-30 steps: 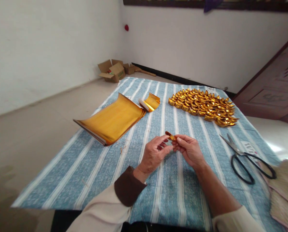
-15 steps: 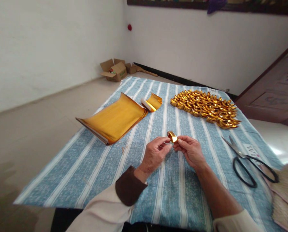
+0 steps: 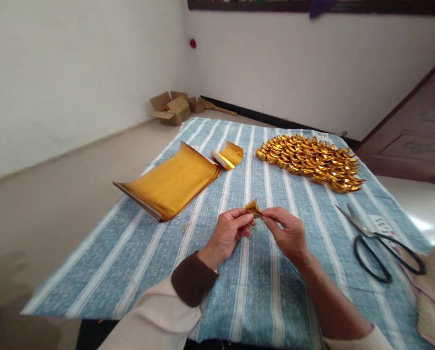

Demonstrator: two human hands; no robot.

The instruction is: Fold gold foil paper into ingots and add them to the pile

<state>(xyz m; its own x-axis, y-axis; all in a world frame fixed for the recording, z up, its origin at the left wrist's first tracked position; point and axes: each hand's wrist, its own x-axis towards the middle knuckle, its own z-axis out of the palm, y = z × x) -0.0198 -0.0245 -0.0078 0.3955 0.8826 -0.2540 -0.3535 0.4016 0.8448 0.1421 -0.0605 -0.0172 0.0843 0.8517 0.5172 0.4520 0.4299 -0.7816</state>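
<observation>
Both hands, left hand [image 3: 228,234] and right hand [image 3: 287,232], pinched a small creased gold foil piece [image 3: 254,208] above the striped cloth surface [image 3: 261,291]; glossy folded ingots [image 3: 310,162], curled foil sheets [image 3: 173,181] and black scissors [image 3: 377,242] lay around

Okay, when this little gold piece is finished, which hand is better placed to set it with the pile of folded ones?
Probably the right hand. It pinches the folded gold piece together with the left hand, but the pile of folded gold pieces lies far right.
</observation>
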